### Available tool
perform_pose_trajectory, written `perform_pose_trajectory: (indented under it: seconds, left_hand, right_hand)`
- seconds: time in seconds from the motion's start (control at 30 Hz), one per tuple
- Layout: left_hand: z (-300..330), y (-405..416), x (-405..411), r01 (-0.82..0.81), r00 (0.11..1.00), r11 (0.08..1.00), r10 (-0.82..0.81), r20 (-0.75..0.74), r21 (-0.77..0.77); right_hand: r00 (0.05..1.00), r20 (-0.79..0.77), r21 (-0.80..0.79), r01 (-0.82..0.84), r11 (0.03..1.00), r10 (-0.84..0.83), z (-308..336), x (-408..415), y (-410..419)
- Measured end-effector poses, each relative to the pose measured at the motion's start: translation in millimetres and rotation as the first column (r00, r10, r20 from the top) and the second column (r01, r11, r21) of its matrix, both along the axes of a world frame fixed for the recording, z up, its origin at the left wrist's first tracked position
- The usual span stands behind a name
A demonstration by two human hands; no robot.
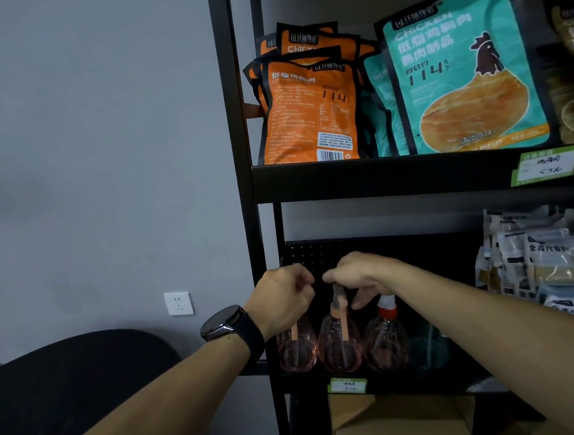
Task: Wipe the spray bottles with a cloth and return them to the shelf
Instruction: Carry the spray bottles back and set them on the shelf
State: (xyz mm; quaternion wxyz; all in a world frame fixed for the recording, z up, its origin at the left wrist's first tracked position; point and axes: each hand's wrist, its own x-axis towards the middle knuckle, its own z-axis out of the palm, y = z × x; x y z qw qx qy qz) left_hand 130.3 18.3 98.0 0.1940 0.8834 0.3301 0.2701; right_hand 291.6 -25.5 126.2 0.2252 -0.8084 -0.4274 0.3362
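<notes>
Three clear pink spray bottles stand in a row on the lower shelf (pixel 395 385): a left one (pixel 297 352), a middle one (pixel 339 347) and a right one (pixel 384 341) with a white and red head. A darker teal bottle (pixel 426 347) stands beside them. My left hand (pixel 282 300), with a black watch on its wrist, curls over the left bottle's top. My right hand (pixel 359 275) reaches over the middle bottle, its fingers curled around that bottle's spray head. No cloth shows.
Orange (pixel 308 109) and teal (pixel 463 76) food pouches fill the shelf above. Grey packets (pixel 550 258) crowd the right of the lower shelf. A cardboard box (pixel 398 421) sits below. A black chair back (pixel 69 389) is at lower left, beside a wall socket (pixel 178 303).
</notes>
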Motion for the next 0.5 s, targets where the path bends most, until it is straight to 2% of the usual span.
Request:
perform_pose_trajectory:
  seconds: [0.13,0.2,0.5]
  left_hand:
    - [6,-3,3,0.015,1.000,1.000,-0.015,0.000,0.007]
    - [10,-7,9,0.030,1.000,0.999,-0.030,-0.001,0.013]
    - [12,-25,59,0.108,0.993,0.994,-0.108,-0.047,-0.001]
  right_hand:
    - [0.979,0.174,0.137,0.082,0.987,-0.105,23,22,-15]
    - [0.968,0.199,0.170,0.118,0.978,-0.152,29,37,-24]
    - [0.921,0.334,0.116,0.170,0.979,-0.200,12,63,-57]
